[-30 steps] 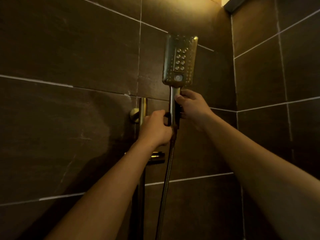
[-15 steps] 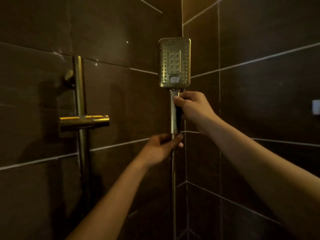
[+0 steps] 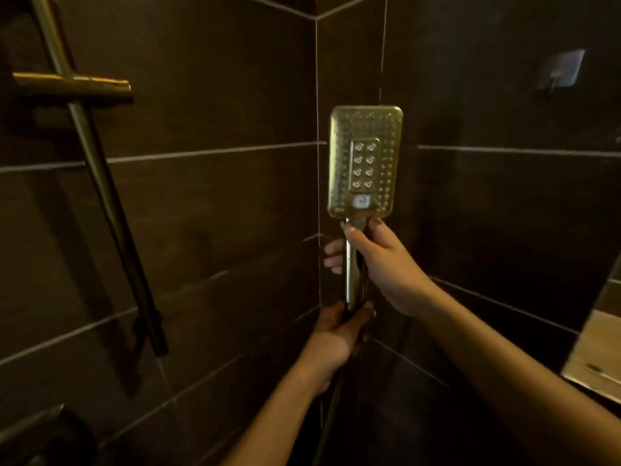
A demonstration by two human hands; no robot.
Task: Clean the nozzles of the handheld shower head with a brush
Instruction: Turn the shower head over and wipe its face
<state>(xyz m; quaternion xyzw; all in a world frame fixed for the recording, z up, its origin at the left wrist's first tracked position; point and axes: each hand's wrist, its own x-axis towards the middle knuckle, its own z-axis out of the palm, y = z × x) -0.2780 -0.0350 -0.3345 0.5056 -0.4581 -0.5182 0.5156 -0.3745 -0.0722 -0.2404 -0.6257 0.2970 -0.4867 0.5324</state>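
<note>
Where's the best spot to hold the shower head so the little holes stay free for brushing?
Hold the shower head by its long, narrow handle, coming from the side and behind, as the right hand does. Its flat front points at you, so a grip there would cover holes. The left hand grips the handle's bottom end.

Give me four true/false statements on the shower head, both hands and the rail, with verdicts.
1. The right hand grips the shower head by its handle. True.
2. The shower head sits in a holder on the rail. False: it is held clear of the rail, off to its right.
3. The nozzles face the camera. True.
4. The left hand holds a brush. False: it holds the handle's lower end, and no brush is in view.
</note>
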